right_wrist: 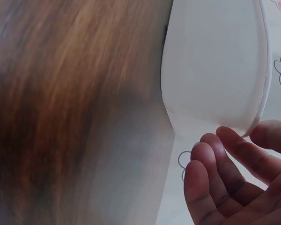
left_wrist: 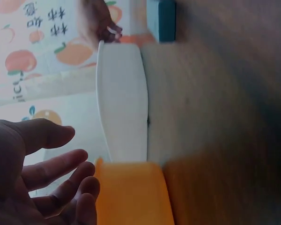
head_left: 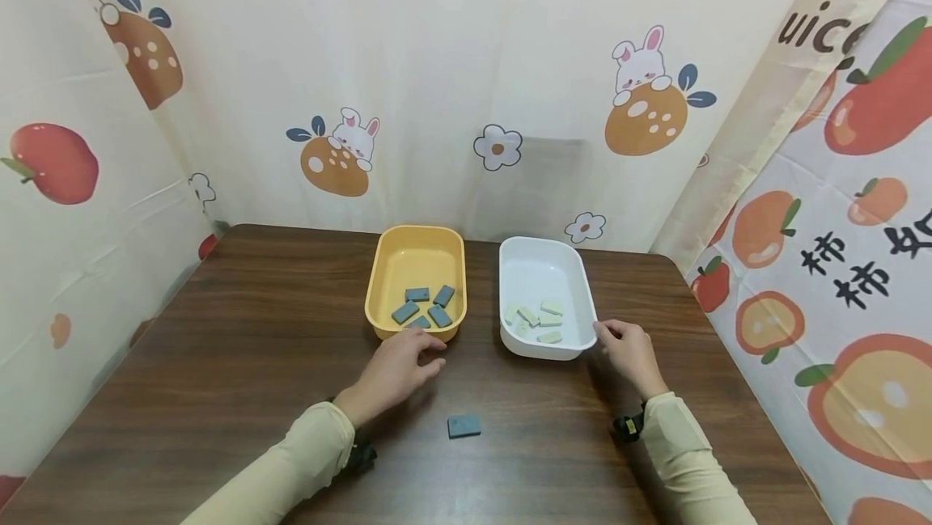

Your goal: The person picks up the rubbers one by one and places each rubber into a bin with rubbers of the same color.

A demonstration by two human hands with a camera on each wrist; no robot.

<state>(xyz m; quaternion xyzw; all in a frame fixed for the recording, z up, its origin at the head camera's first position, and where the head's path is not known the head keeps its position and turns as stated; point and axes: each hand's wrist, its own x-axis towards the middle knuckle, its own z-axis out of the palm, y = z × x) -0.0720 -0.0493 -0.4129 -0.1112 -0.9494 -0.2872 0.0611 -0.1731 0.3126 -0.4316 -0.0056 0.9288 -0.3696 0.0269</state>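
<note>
A yellow bin holds several dark grey-blue rectangular blocks. At its near rim hovers my left hand, fingers loosely bent with nothing between them; the left wrist view shows a gap between thumb and fingers. To the right stands a white bin with several pale yellow-green blocks in it. My right hand pinches this bin's near right rim between thumb and index finger, the other fingers curled below, as the right wrist view shows. One dark block lies alone on the table, nearer to me than both bins.
The brown wooden table ends at a printed curtain just behind the bins. More fruit-patterned curtain hangs along the left and right sides. A narrow strip of table separates the two bins.
</note>
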